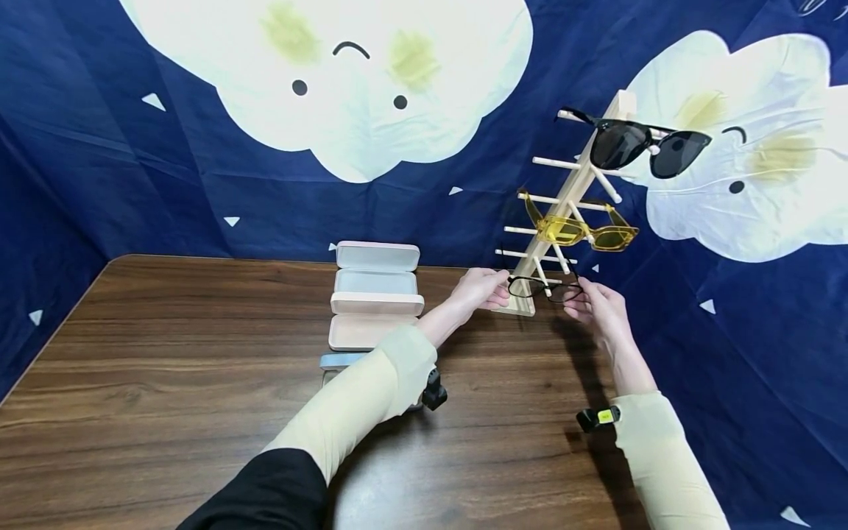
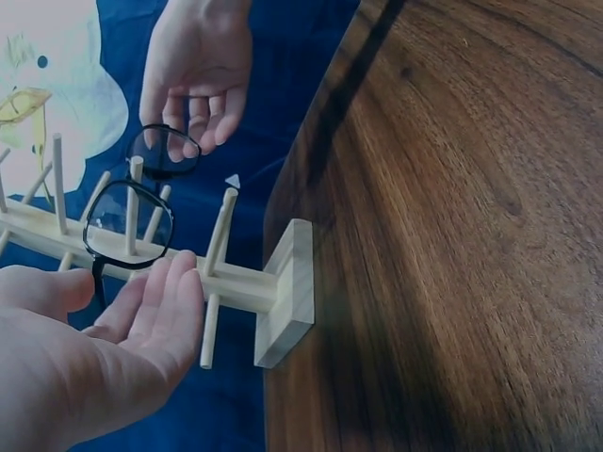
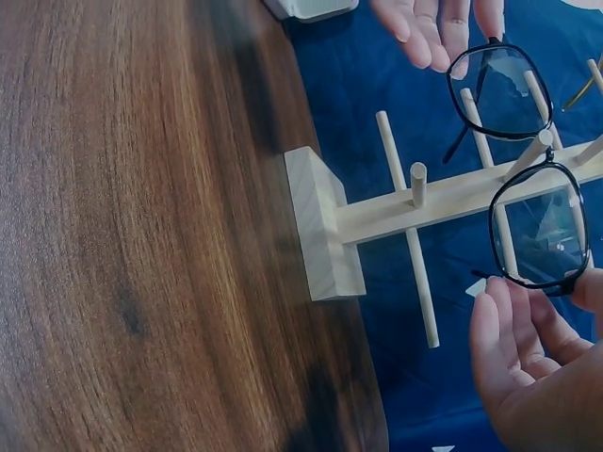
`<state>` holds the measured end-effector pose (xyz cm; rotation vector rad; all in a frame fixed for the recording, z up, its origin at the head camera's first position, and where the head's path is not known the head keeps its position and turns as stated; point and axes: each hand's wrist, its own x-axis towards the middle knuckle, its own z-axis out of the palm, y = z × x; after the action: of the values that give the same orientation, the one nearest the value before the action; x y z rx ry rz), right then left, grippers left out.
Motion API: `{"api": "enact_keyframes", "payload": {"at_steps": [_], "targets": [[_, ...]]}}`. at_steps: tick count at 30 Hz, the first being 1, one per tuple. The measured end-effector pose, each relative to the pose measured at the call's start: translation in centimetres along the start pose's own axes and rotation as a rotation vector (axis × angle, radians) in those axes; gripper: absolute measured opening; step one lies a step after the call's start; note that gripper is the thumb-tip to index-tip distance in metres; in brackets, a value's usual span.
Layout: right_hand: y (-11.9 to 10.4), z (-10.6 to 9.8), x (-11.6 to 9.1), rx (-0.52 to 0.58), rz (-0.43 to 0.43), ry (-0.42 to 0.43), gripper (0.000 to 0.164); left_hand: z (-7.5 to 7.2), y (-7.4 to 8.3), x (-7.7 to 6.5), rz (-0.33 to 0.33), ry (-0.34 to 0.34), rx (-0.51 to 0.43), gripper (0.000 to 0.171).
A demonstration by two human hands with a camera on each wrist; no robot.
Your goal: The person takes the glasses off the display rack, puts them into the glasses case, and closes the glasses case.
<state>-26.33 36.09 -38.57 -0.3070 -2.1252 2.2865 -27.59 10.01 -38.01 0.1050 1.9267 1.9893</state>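
Observation:
Both hands are at a pair of black-rimmed eyeglasses (image 1: 564, 293) on the low part of a wooden display stand (image 1: 521, 308). My left hand (image 1: 480, 289) pinches the glasses near one hinge, its other fingers loosely spread. At the opposite hinge my right hand (image 1: 604, 309) holds the frame between thumb and finger. In the right wrist view the bridge of the eyeglasses (image 3: 541, 231) sits at a peg (image 3: 528, 155), lenses on either side of it. The temple by the left hand (image 2: 89, 348) points back past the pegs.
Higher on the stand hang yellow sunglasses (image 1: 612, 238) and black sunglasses (image 1: 623, 143). An open white case (image 1: 377, 256), an open pinkish case (image 1: 361, 333) and a blue-edged case (image 1: 336, 361) partly behind the left sleeve stand on the wooden table (image 1: 199, 383). A blue cloth (image 1: 218, 184) hangs behind.

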Motion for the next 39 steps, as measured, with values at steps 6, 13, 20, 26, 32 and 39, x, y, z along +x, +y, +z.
{"api": "enact_keyframes", "payload": {"at_steps": [6, 13, 20, 26, 32, 39], "targets": [[-0.1, 0.4, -0.1, 0.003, -0.012, 0.011, 0.025, 0.1, 0.0, 0.0, 0.01, 0.017, 0.013, 0.035], [-0.2, 0.7, -0.3, 0.015, -0.025, 0.021, 0.025, 0.0, 0.1, -0.3, 0.068, 0.036, 0.048, 0.033], [-0.4, 1.0, -0.6, 0.017, -0.047, 0.044, 0.027, -0.2, 0.5, -0.8, 0.099, 0.03, 0.017, 0.029], [-0.6, 1.7, -1.7, 0.013, -0.092, 0.111, 0.027, -0.5, 0.5, -1.2, 0.112, -0.005, -0.012, 0.031], [-0.6, 2.2, -3.0, 0.026, -0.125, 0.176, 0.024, -0.6, 0.5, -1.8, 0.13, -0.034, -0.039, 0.031], [-0.6, 2.7, -4.5, 0.034, -0.166, 0.218, 0.024, -0.9, 0.6, -2.7, 0.15, -0.081, -0.064, 0.033]]}}
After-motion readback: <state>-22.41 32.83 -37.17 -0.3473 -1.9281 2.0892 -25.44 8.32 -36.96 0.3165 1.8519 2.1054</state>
